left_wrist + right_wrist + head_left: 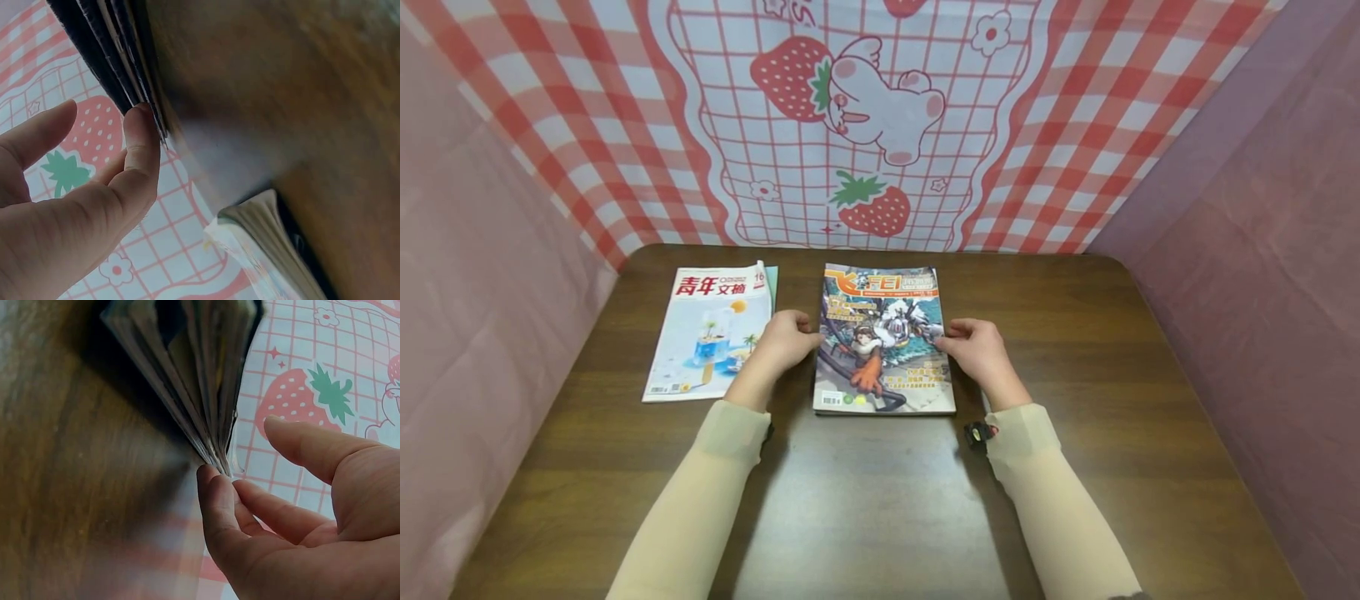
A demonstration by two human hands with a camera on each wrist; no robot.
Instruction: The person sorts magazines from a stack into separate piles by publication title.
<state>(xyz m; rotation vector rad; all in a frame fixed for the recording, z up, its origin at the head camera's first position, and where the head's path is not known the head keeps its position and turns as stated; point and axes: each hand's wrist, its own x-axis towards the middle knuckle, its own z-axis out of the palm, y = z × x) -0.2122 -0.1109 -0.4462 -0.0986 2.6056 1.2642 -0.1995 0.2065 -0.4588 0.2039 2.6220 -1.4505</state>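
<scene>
Comic magazine stack (pixel 883 342), frame centre: my left hand (pixel 784 340) and right hand (pixel 976 348), fingers loosely extended, only touch its side edges, so loose issues may fan or slide.

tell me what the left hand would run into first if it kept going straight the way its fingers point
Probably the comic magazine: the left hand points rightward with a fingertip at the magazine's left edge, so it would press into that edge, with the right hand on the opposite side.

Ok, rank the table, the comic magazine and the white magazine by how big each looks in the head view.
1. table
2. comic magazine
3. white magazine; these two magazines look close in size, so their order is unsure.
</scene>
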